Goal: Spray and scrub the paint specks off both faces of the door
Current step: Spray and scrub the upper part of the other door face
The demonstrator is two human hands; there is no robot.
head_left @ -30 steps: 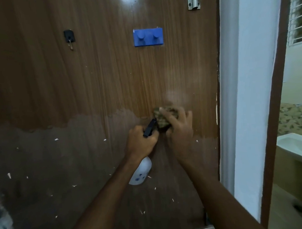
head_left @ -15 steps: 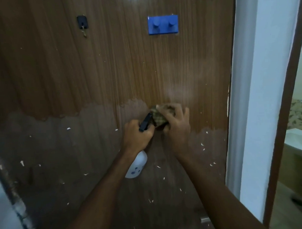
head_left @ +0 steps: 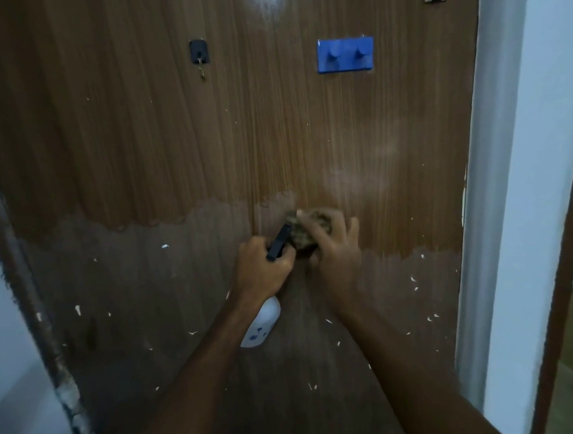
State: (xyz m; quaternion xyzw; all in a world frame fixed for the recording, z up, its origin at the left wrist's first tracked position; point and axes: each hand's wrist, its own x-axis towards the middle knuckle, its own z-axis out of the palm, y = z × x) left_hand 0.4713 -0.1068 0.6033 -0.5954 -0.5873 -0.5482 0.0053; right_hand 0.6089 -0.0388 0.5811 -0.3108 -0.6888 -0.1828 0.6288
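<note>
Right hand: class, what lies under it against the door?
Under the right hand a scrub pad shows, gripped against the door. Any paint specks beneath the pad are covered.

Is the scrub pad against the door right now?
Touching. The head view shows the right hand pressing the scrub pad flat on the door, no gap visible around it.

Both arms outstretched, left hand (head_left: 261, 266) fist-curled, right hand (head_left: 336, 250) beside it, fingers (head_left: 314, 224) clamped.
</note>
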